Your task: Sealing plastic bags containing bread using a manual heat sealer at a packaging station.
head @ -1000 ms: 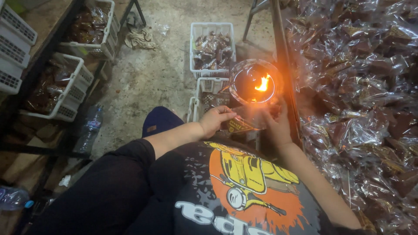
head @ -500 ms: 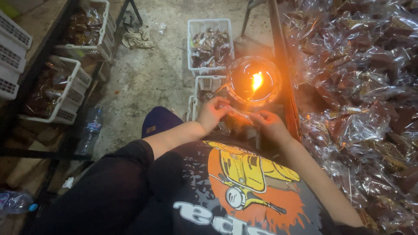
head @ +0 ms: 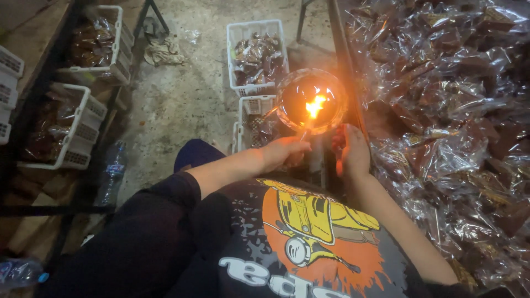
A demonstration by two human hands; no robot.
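Both hands, left hand (head: 284, 152) and right hand (head: 350, 152), pinch a packet (head: 309, 144) just below the flame (head: 314, 105), so I judge sealing underway; next needs steady edge control.

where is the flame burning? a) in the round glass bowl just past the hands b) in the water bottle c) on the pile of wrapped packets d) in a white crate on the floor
a: the flame glows inside the round glass bowl, right beyond the left hand and right hand.
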